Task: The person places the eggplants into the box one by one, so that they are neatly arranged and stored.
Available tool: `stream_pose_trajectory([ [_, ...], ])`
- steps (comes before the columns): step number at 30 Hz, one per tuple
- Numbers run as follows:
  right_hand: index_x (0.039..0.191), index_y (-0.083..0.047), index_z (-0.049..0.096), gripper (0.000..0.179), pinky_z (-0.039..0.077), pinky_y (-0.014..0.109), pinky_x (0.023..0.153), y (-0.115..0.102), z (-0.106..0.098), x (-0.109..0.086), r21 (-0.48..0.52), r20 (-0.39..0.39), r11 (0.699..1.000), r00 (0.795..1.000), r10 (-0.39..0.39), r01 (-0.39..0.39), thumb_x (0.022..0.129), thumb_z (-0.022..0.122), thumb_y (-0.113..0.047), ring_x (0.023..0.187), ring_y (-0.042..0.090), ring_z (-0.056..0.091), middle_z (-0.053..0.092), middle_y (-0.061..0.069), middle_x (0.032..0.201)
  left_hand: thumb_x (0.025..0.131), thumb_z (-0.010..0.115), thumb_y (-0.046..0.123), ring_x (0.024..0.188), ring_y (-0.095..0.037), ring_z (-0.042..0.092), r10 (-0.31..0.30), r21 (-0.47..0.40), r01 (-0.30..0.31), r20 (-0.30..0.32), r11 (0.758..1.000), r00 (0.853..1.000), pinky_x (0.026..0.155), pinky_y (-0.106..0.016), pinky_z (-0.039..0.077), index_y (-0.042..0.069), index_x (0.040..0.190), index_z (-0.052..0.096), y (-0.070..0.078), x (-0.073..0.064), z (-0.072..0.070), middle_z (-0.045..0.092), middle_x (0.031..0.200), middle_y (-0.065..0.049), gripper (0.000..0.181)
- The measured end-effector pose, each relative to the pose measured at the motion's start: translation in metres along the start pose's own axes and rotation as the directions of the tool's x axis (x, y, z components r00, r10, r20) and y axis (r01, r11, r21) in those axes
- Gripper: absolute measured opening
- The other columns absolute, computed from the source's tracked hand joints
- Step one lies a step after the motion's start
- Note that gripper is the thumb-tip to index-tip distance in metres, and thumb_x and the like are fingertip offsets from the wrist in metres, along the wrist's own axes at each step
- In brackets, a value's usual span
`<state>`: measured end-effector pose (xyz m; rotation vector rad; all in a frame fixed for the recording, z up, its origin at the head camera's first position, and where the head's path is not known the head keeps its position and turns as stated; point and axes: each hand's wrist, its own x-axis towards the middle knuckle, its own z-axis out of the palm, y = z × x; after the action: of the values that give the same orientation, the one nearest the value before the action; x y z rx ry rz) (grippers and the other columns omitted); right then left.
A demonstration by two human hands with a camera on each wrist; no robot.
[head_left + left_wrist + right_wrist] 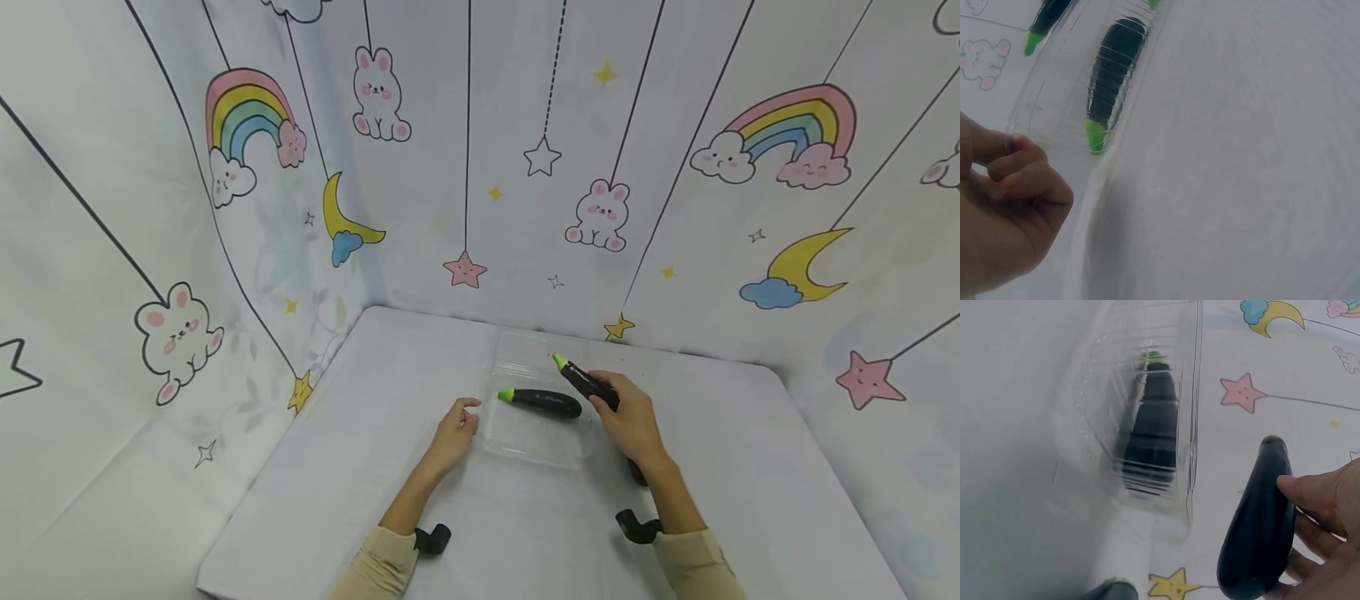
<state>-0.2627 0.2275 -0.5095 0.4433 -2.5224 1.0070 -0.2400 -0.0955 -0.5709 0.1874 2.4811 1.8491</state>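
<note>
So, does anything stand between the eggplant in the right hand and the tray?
Nothing visible does: the space between the held eggplant and the tray looks free. Inside, another eggplant lies across the middle, so that spot is taken. The left hand is at the tray's left edge, off to the side.

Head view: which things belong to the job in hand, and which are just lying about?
Probably the job:
right hand and its held eggplant
eggplant in the clear container
left hand beside the container
partly hidden third eggplant

Just surroundings:
white table
patterned cloth
</note>
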Motion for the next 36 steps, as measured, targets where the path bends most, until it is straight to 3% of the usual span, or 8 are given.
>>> stream_pose_trajectory([
  [14, 0.134, -0.009, 0.067, 0.044, 0.047, 0.055, 0.105, -0.012, 0.021, 0.004, -0.024, 0.094, 0.997, 0.993, -0.067, 0.069, 0.092, 0.078, -0.004, 0.128, 0.035, 0.061, 0.067, 0.012, 0.134, 0.11, 0.047, 0.012, 0.071, -0.015, 0.046, 0.009, 0.008, -0.009, 0.003, 1.0, 1.0, 0.062, -0.024, 0.04, 0.0, 0.143, 0.051, -0.004, 0.002, 0.001, 0.062, 0.098, -0.022, 0.035],
  [22, 0.134, -0.013, 0.068, 0.044, 0.047, 0.056, 0.105, -0.015, 0.033, 0.004, -0.054, 0.142, 0.991, 0.984, -0.11, 0.119, 0.092, 0.079, -0.005, 0.128, 0.034, 0.061, 0.068, 0.01, 0.134, 0.11, 0.046, 0.011, 0.071, -0.015, 0.046, 0.006, 0.005, -0.007, 0.006, 1.0, 1.0, 0.062, -0.024, 0.039, 0.0, 0.143, 0.05, -0.002, 0.002, 0.0, 0.062, 0.098, -0.023, 0.035],
  [36, 0.132, -0.013, 0.07, 0.043, 0.05, 0.054, 0.103, -0.013, 0.052, 0.002, -0.091, 0.216, 0.99, 0.972, -0.089, 0.111, 0.091, 0.081, -0.006, 0.125, 0.032, 0.062, 0.069, 0.009, 0.132, 0.11, 0.047, 0.01, 0.071, -0.015, 0.046, 0.004, 0.006, -0.004, -0.006, 1.0, 1.0, 0.062, -0.025, 0.039, 0.001, 0.142, 0.052, -0.003, 0.003, 0.0, 0.061, 0.094, -0.017, 0.033],
])
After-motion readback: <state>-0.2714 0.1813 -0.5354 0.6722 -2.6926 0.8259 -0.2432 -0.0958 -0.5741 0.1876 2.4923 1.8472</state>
